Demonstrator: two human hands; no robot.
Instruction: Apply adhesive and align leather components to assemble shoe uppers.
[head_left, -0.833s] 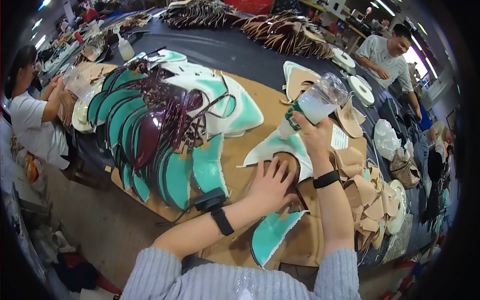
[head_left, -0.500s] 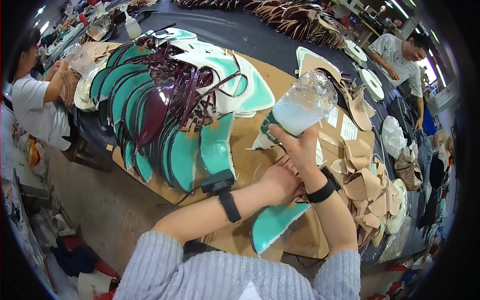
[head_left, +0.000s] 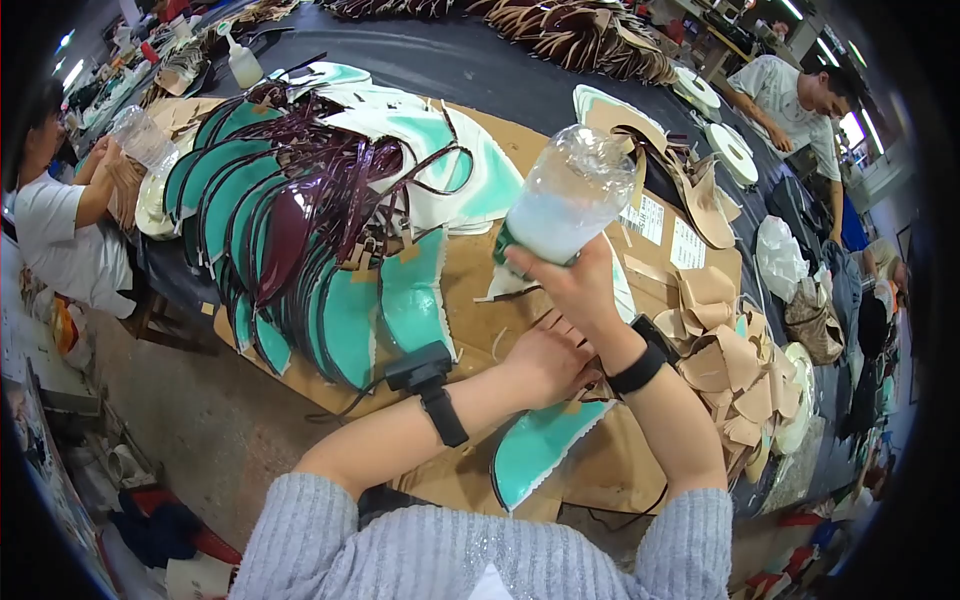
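My right hand (head_left: pixel 582 290) is wrapped round a clear plastic bottle (head_left: pixel 572 195), which is tilted with its bottom end up and has whitish liquid in its lower part. My left hand (head_left: pixel 545 362) is low over the cardboard, its fingers curled; my right wrist partly covers them, so what they hold is hidden. Just below it lies a teal curved piece (head_left: pixel 540 455) with a dark edge and a ragged white side. A white sheet (head_left: pixel 510 282) lies under the bottle. Left of my hands, several teal pieces (head_left: pixel 415 290) overlap in a row.
Dark red glossy strips (head_left: pixel 345 165) tangle over the teal and white pieces. Beige cut pieces (head_left: pixel 725 365) heap at the right of the cardboard (head_left: pixel 610 470). A squeeze bottle (head_left: pixel 243 65) stands far left. One person (head_left: pixel 70 230) works at left, another (head_left: pixel 800 110) at far right.
The bottle and my right hand have shifted slightly left in the picture, along with the whole scene. My left hand stays at the same place by the teal piece.
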